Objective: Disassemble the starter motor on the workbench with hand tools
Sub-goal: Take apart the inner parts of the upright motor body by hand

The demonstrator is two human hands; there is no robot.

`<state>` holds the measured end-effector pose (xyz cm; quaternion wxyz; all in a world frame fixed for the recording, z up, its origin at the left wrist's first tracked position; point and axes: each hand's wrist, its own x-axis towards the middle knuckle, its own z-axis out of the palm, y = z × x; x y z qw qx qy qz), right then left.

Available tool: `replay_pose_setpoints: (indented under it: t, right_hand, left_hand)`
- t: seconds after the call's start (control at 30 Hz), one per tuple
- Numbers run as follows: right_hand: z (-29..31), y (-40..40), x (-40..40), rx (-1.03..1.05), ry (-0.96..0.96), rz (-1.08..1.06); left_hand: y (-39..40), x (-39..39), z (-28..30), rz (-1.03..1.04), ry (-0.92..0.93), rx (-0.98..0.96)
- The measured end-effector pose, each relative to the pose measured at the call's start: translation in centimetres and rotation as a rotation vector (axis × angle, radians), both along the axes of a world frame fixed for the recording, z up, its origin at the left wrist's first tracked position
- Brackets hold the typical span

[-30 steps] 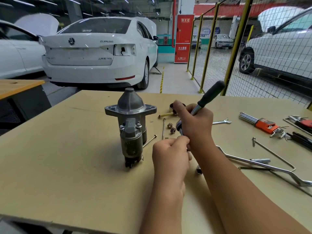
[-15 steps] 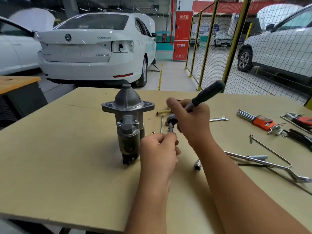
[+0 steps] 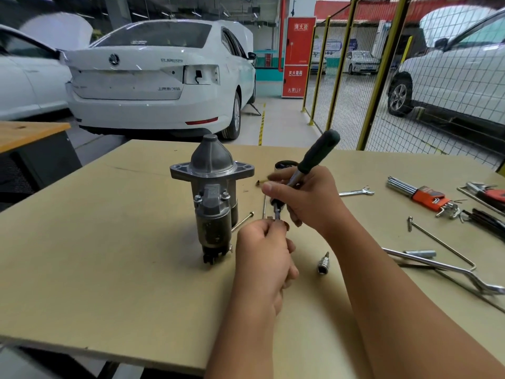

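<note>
Gripping ratchet driver (image 3: 314, 157) w/ right hand (image 3: 306, 198), left hand (image 3: 262, 253) pinching its tip, starter motor (image 3: 211, 195) upright beside.

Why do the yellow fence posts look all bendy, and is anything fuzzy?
In the head view, the wide lens bows the yellow fence posts near the edges; they are probably straight. Light is soft and even, with only faint shadows under the grey metal starter motor on the tan workbench. The right hand gripping the black-handled driver looks slightly soft, and the far cars are hazy.
</note>
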<state>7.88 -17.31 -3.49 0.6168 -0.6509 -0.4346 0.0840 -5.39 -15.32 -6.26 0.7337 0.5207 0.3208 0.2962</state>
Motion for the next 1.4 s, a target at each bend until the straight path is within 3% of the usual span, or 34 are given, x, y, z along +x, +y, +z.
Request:
replay_pose_setpoints:
  t: [0.13,0.3,0.37,0.53,0.63,0.8,0.93,1.1,1.17,1.23,1.3,1.4]
  right_hand:
    - [0.0,-0.5,1.4,0.044,0.015,-0.232]
    - [-1.5,-0.3,2.7,-0.454,-0.133,-0.246]
    - [-1.8,0.0,2.9,-0.553,-0.149,-0.238]
    - [-1.6,-0.5,3.3,-0.626,-0.012,-0.227]
    - [-1.3,-0.7,3.0,-0.743,-0.046,-0.246]
    - [-1.4,-0.5,2.7,-0.800,-0.050,-0.298]
    - [-1.3,-0.4,2.8,-0.863,-0.003,-0.293]
    - [-0.7,-0.5,2.1,-0.905,-0.098,-0.361]
    - [0.2,-0.5,1.6,-0.756,-0.215,-0.489]
    - [1.6,-0.2,0.3,-0.354,-0.192,-0.521]
    - [3.3,0.9,-1.8,-0.004,-0.101,-0.315]
    - [5.4,2.7,-5.1,0.141,-0.101,0.051]
  left_hand:
    - [-0.3,-0.2,-0.6,-0.031,0.045,0.042]
    - [-0.3,-0.9,-1.6,-0.010,0.019,0.277]
    - [-0.2,-1.3,-1.6,0.027,-0.016,0.385]
    - [1.0,-3.6,-0.1,0.183,-0.201,0.601]
    - [4.0,-5.6,2.5,0.298,-0.265,0.734]
    - [10.0,-6.6,5.5,0.313,-0.141,1.010]
    - [11.1,-5.6,4.7,0.228,-0.055,1.101]
    - [11.1,-5.3,3.8,0.214,-0.105,1.088]
    - [10.9,-5.0,3.8,0.196,-0.106,1.100]
    - [10.6,-4.7,3.7,0.179,-0.131,1.080]
    - [10.5,-4.6,3.6,0.176,-0.157,1.072]
    - [10.7,-4.7,3.4,0.184,-0.170,1.077]
